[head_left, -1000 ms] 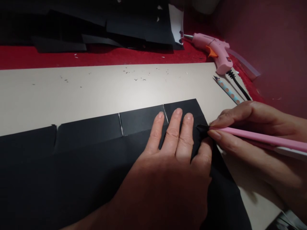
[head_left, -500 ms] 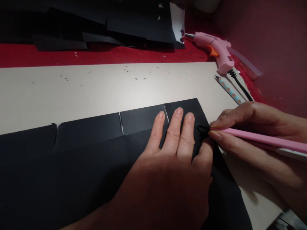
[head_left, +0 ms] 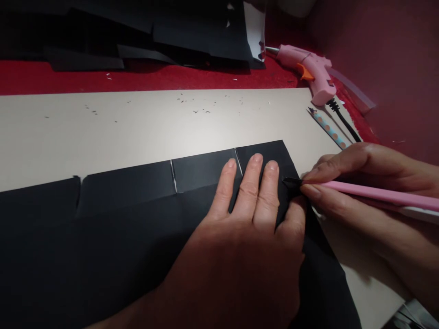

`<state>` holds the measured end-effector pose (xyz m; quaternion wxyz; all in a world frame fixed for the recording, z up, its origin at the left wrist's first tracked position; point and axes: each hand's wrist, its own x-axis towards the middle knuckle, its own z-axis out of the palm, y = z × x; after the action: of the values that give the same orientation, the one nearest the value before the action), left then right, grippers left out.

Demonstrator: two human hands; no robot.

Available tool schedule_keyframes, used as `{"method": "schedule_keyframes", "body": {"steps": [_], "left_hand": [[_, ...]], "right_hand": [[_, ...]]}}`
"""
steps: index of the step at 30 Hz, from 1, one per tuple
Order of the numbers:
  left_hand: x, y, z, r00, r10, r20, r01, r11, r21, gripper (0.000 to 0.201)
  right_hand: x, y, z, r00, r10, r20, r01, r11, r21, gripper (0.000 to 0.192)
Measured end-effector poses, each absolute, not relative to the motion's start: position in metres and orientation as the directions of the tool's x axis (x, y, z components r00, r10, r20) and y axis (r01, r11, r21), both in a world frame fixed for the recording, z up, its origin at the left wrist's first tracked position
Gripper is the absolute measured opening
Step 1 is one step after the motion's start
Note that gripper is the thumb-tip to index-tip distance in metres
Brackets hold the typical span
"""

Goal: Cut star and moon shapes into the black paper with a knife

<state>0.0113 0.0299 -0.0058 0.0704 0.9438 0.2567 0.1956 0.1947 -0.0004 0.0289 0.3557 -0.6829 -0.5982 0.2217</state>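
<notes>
A large black sheet of card (head_left: 130,246) lies across the lower part of the view, with several slits along its far edge and a crease running below them. My left hand (head_left: 247,228) is spread flat on it near the right end, fingers apart and pressing down. In my right hand (head_left: 356,192) is a pink craft knife (head_left: 384,192), pinched close to its dark blade. The blade's tip touches the card just right of my left fingers, near the card's right edge.
Beneath the card is a cream board (head_left: 144,137) sprinkled with small dark scraps. A pink glue gun (head_left: 308,68) and a blue dotted pencil (head_left: 327,128) lie at upper right. Black sheets (head_left: 199,32) are piled at the back on a red surface (head_left: 27,77).
Almost nothing differs. The knife and my right hand have shifted very slightly, while my left hand stays in place on the card.
</notes>
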Motion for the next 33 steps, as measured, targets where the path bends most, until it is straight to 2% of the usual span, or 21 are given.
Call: {"method": "schedule_keyframes", "body": {"steps": [4, 7, 18, 24, 33], "left_hand": [[0.011, 0.03, -0.006, 0.793, 0.512, 0.331, 0.459, -0.859, 0.229, 0.046], [0.01, 0.03, -0.006, 0.797, 0.507, 0.328, 0.454, -0.861, 0.229, 0.047], [0.011, 0.03, -0.006, 0.791, 0.512, 0.335, 0.459, -0.859, 0.228, 0.045], [0.01, 0.03, -0.005, 0.79, 0.523, 0.32, 0.456, -0.85, 0.264, 0.046], [0.011, 0.029, -0.006, 0.794, 0.51, 0.331, 0.459, -0.86, 0.225, 0.047]], "right_hand": [[0.189, -0.001, 0.035, 0.277, 0.959, 0.063, 0.66, -0.142, -0.737, 0.005], [0.183, -0.006, 0.038, 0.319, 0.945, 0.063, 0.641, -0.166, -0.749, 0.005], [0.183, -0.001, 0.034, 0.309, 0.948, 0.083, 0.648, -0.146, -0.748, 0.006], [0.185, 0.001, 0.034, 0.297, 0.952, 0.072, 0.643, -0.144, -0.752, 0.006], [0.19, -0.002, 0.031, 0.284, 0.953, 0.107, 0.661, -0.113, -0.742, 0.006]]}}
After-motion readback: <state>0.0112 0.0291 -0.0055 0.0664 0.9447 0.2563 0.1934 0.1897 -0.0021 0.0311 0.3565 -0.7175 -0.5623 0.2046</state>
